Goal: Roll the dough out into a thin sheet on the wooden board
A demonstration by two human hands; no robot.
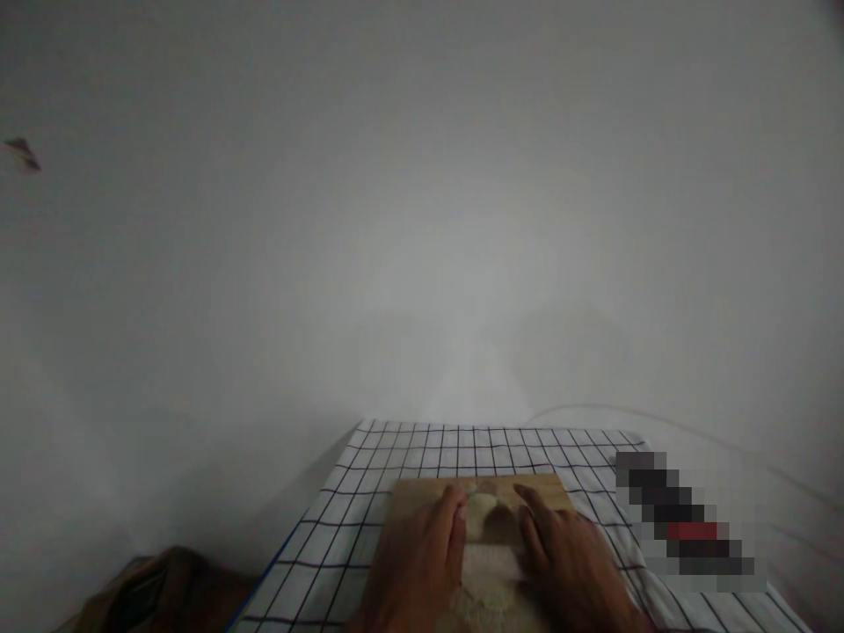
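Observation:
A wooden board lies on the table in the head view, with flattened pale dough on it. Across the middle of the dough runs a pale, blurred band that looks like a rolling pin. My left hand lies over its left end, fingers pointing forward and close together. On the other end rests my right hand, its index finger stretched forward past the dough. Both hands are smeared by motion and hide the ends of the pin.
A white cloth with dark grid lines covers the table. Behind its far edge rises a plain pale wall. A pixelated dark object sits to the right. Brown items stand low at the left, beside the table.

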